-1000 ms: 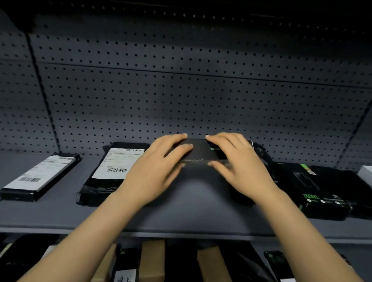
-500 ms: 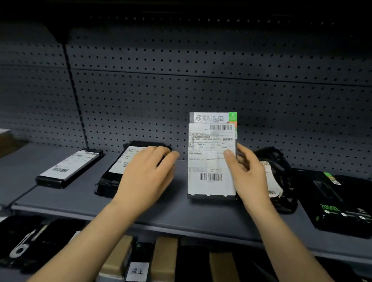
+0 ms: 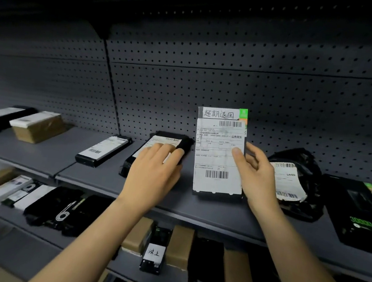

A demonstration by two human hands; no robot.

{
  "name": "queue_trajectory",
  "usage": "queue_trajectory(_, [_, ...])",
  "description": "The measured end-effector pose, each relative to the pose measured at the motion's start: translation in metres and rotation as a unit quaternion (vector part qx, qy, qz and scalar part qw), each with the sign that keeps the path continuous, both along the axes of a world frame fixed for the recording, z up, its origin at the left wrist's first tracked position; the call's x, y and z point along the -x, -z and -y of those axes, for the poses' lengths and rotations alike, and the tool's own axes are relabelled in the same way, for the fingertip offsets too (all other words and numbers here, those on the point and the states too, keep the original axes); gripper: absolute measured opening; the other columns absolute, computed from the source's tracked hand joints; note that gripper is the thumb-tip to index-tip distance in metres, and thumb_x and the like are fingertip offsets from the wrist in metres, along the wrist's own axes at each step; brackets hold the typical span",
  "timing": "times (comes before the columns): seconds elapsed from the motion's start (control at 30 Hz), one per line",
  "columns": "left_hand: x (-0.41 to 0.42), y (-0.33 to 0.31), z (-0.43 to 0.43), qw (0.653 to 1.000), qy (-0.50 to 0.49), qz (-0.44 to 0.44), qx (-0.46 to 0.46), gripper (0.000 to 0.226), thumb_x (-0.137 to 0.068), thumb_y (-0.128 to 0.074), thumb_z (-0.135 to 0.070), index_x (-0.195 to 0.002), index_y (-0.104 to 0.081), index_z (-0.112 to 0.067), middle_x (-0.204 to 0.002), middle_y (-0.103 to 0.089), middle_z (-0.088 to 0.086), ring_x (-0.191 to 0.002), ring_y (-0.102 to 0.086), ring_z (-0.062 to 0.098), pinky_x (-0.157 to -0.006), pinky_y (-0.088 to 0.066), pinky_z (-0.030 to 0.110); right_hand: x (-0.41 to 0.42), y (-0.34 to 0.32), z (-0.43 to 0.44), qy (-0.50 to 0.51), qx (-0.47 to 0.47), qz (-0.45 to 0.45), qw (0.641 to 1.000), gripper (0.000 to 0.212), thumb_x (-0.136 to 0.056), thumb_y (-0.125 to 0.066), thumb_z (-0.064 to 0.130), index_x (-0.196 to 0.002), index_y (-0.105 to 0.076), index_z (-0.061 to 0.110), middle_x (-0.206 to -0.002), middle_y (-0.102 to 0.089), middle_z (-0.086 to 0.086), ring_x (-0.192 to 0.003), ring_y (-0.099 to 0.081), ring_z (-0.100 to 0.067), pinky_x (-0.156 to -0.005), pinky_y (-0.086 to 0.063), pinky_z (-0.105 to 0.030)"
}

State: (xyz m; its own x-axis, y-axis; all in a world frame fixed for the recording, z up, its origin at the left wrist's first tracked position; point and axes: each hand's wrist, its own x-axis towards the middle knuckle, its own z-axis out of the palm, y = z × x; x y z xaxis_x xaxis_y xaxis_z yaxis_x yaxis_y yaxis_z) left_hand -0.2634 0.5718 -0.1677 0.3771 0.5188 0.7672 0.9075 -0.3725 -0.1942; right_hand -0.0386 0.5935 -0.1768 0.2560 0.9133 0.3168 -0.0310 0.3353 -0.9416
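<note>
parcel (image 3: 218,157) stands upright in right hand (image 3: 258,177), left hand (image 3: 152,174) just beside.

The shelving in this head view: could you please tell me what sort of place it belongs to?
Probably a parcel storeroom or pickup point: a grey metal shelf with pegboard back, parcels bearing barcoded shipping labels, and the right hand holding one labelled parcel upright.
</note>
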Motion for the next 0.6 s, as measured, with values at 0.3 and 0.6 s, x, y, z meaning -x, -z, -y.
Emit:
queue_trajectory(0.3, [-0.023,0.006,-0.025,0.997,0.068,0.016,0.038,0.031,-0.086,-0.057,-0.022,-0.113,-0.062,-0.008,-0.107,-0.060,0.009,-0.093,-0.055,0.030,-0.078,-0.042,0.036,-0.017,-0.003,0.018,0.071,0.003,0.002,0.997,0.044,-0.086,-0.071,0.033,-0.127,-0.059,0.022,-0.108,-0.071,0.002,-0.101,-0.068,-0.009,-0.096,-0.054,-0.040])
queue_trajectory(0.6, [-0.073,0.003,-0.058,0.966,0.255,0.028,0.036,0.034,-0.087,-0.054,-0.028,-0.113,-0.064,-0.010,-0.105,-0.062,0.007,-0.094,-0.051,0.024,-0.080,-0.037,0.034,-0.035,-0.010,0.071,0.270,-0.006,0.003,0.963,0.035,-0.088,-0.070,0.026,-0.121,-0.062,0.020,-0.103,-0.071,0.004,-0.096,-0.069,-0.011,-0.082,-0.056,-0.030])
